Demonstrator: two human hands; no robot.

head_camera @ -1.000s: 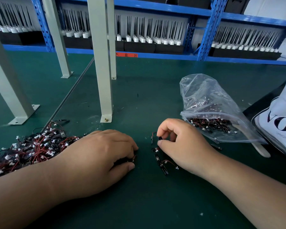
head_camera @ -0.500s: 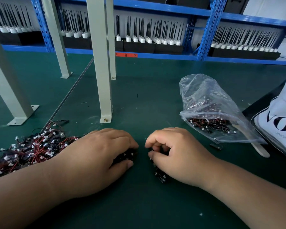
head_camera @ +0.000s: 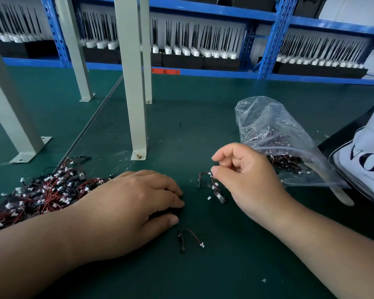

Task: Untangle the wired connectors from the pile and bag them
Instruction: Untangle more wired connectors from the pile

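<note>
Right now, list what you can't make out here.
Head view, the only one:
- Under the left hand: dark parts, covered by it; grip unclear.
- Pile: cut off by the left edge.
- Bag contents: count blurred by crinkled plastic.
- Connectors hanging from the right hand: too small to tell if tangled.
- White tote: print cut off by the right edge.

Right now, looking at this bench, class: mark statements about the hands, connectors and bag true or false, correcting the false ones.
1. The right hand pinches a small cluster of wired connectors. True.
2. The plastic bag is empty. False: it holds connectors.
3. The tangled pile lies left of the left hand. True.
4. The left hand hovers above the mat. False: it rests on the mat.
5. One loose connector lies near the left thumb. True.
</note>
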